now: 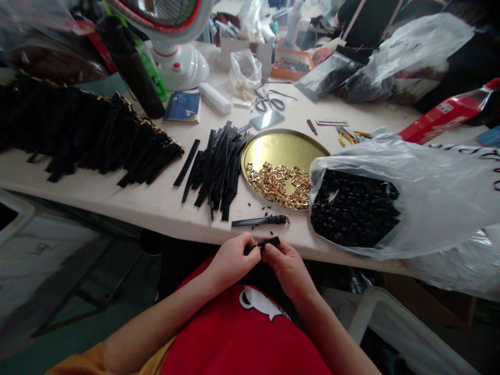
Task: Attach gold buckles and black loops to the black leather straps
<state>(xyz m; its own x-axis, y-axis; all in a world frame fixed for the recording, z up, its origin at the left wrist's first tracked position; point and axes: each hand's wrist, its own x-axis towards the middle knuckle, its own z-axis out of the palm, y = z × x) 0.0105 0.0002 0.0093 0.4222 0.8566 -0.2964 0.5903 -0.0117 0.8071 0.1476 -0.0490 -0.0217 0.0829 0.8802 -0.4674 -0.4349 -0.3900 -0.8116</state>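
My left hand (234, 258) and my right hand (287, 265) meet just below the table's front edge, both pinched on a short black strap (269, 242) held between them. On the table right above lies a finished black strap with a gold buckle (260, 221). Behind it a round gold tray (285, 148) holds several small gold buckles (279, 182). A loose pile of black straps (219, 161) lies left of the tray.
A clear plastic bag of small black parts (355, 208) lies open at the right. A long heap of black straps (78, 130) fills the left. Scissors (269, 100), pliers (349, 136), a white fan base (179, 60), a blue booklet (182, 107) and more bags stand further back.
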